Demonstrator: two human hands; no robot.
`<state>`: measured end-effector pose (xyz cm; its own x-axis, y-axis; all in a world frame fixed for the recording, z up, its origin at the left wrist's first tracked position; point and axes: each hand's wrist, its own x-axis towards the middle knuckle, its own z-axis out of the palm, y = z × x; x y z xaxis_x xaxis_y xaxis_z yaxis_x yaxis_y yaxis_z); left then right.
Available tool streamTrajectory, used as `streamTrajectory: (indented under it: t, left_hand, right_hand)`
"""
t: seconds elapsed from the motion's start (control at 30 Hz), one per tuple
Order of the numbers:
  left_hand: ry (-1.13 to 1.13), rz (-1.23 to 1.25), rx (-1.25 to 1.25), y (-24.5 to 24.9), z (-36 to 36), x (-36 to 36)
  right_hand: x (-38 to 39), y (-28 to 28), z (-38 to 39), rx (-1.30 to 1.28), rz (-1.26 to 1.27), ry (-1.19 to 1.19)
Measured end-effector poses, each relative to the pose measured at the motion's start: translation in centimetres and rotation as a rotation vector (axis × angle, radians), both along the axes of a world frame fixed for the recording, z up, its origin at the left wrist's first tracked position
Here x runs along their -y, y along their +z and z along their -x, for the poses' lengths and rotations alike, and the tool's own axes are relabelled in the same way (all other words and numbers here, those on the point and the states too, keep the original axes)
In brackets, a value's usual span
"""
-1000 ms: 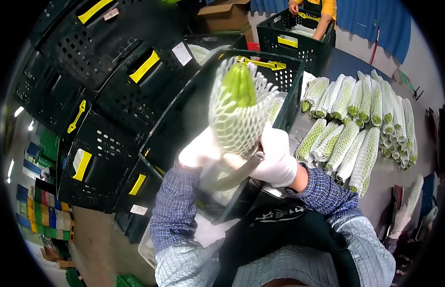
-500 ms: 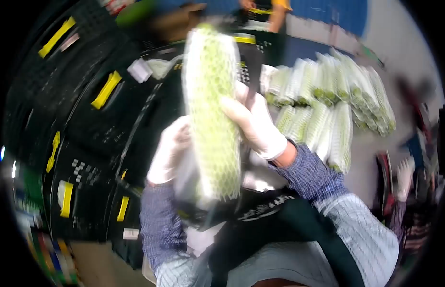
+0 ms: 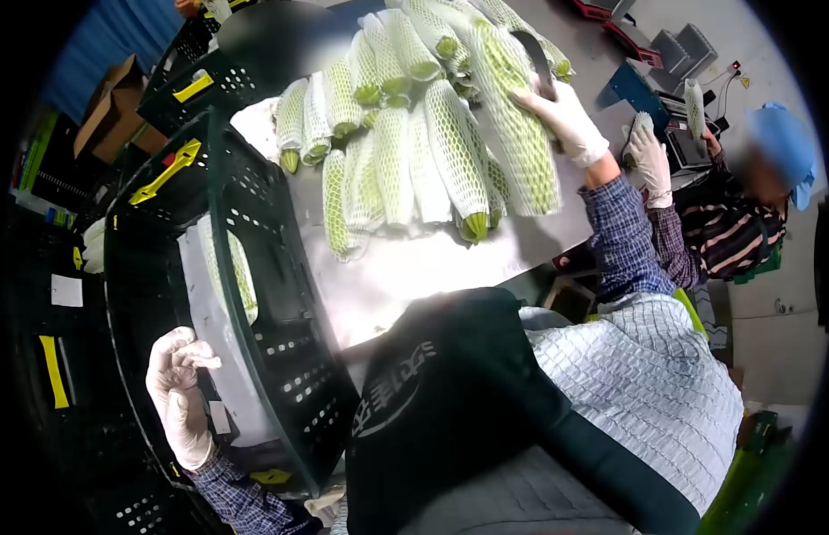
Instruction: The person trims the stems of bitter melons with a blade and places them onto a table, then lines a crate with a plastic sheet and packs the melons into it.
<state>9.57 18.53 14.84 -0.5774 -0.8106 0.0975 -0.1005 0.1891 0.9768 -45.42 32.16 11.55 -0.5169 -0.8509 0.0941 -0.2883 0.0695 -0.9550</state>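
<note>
My right hand, in a white glove, is closed on a long green squash in a white foam net sleeve at the right of a pile on the table. Beside its fingers a dark curved strip shows. More netted squash lie in rows to its left, some with green stem ends poking out. My left hand, gloved too, hovers by the grey liner of a dark green crate, fingers half bent and apart, with nothing in them. Inside that crate lies one netted squash.
The table borders the crate on the right. Other dark crates with yellow handles stand at the left; a cardboard box is behind. A co-worker with a blue cap is at the right, a gloved hand near the table's edge.
The view has swung right toward the table. Earlier both hands were around one netted squash; now they are far apart, the left by the crate, the right on a squash at the pile.
</note>
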Motion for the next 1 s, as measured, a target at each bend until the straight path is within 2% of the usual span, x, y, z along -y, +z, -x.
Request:
streamTrajectory:
  t: [0.07, 0.13, 0.27, 0.37, 0.47, 0.5, 0.57, 0.63, 0.67, 0.7, 0.73, 0.77, 0.8, 0.83, 0.87, 0.9, 1.0]
  left_hand:
    - [0.007, 0.000, 0.000, -0.2, 0.3, 0.3]
    - [0.032, -0.021, -0.058, -1.7, -0.4, 1.3]
    - [0.108, -0.144, -0.213, -3.5, 0.1, 2.3]
    - [0.236, -0.168, -0.185, -4.0, 0.6, 2.6]
    - [0.371, -0.276, -0.179, -3.8, 1.1, 3.4]
    - [0.356, -0.271, -0.144, -4.2, 0.6, 3.8]
    - [0.334, -0.265, -0.072, -4.2, 0.6, 4.2]
    - [0.382, -0.289, -0.008, -4.4, 0.7, 4.4]
    - [0.407, -0.291, 0.035, -4.7, 0.4, 4.9]
    - [0.450, -0.287, 0.081, -4.9, 0.0, 5.2]
    - [0.456, -0.284, 0.099, -5.1, 0.5, 5.5]
    - [0.492, -0.274, 0.126, -5.2, 1.0, 5.8]
    - [0.494, -0.363, 0.083, -5.1, 0.9, 6.0]
    - [0.491, -0.339, 0.123, -5.1, 0.8, 6.4]
    - [0.483, -0.315, 0.154, -6.0, 0.0, 7.1]
    - [0.447, -0.361, 0.201, -5.6, 0.2, 7.8]
    - [0.464, -0.270, 0.383, -7.1, -1.3, 10.7]
  right_hand:
    - [-2.1, -3.4, 4.6, -0.040, -0.145, -0.082]
    - [-3.5, -9.2, 9.6, -0.111, -0.284, -0.163]
    - [-4.3, -14.4, 11.5, -0.055, -0.476, -0.235]
    - [-4.1, -16.6, 11.7, 0.112, -0.506, -0.262]
    - [-3.8, -19.2, 13.2, 0.167, -0.522, -0.262]
    - [-3.9, -20.8, 13.9, 0.145, -0.451, -0.215]
    - [-3.6, -22.1, 14.1, 0.027, -0.572, -0.352]
    - [-4.0, -22.7, 14.5, -0.107, -0.501, -0.325]
    - [-3.5, -19.4, 12.6, -0.102, -0.607, -0.466]
    - [-4.5, -20.6, 14.2, -0.340, -0.489, -0.436]
    - [-4.5, -19.4, 14.2, -0.621, -0.546, -0.479]
    - [-4.6, -20.1, 15.4, -0.539, -0.322, -0.397]
    - [-3.6, -16.2, 12.7, -0.760, -0.429, -0.350]
    - [-3.3, -17.6, 13.8, -0.284, -0.133, -0.248]
    - [-2.5, -14.5, 11.5, -0.258, -0.278, -0.271]
    - [-1.5, -14.0, 9.7, -0.077, -0.027, -0.232]
    - [1.4, -8.6, 1.3, -0.127, -0.157, -0.101]
